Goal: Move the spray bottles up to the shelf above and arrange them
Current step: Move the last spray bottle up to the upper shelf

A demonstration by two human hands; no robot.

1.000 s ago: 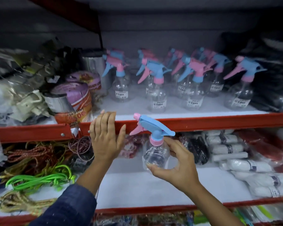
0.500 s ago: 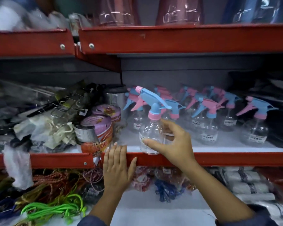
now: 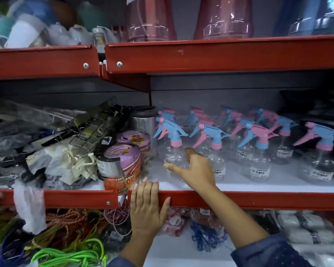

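Right hand [image 3: 196,171] at frame centre, reaching onto the middle shelf [image 3: 258,199]. Fingers spread, thumb pointing left, palm just behind and right of a clear spray bottle [image 3: 174,151] with blue head and pink collar. The bottle stands upright on the white shelf surface, left end of the front row. Thumb and index finger flank its lower body; grip looks loosened, cannot tell if skin touches plastic.

Left hand [image 3: 147,207] lower centre, flat and open, fingers laid over the red front lip of the same shelf, holding nothing.

More spray bottles [image 3: 258,149], pink and blue heads, stand in rows to the right of the hand, toward the right of frame. Tape rolls [image 3: 121,162] just left of the near bottle. Green cords [image 3: 71,255] on the lower shelf, bottom left. Top shelf, upper frame, carries pink plastic containers [image 3: 149,18].
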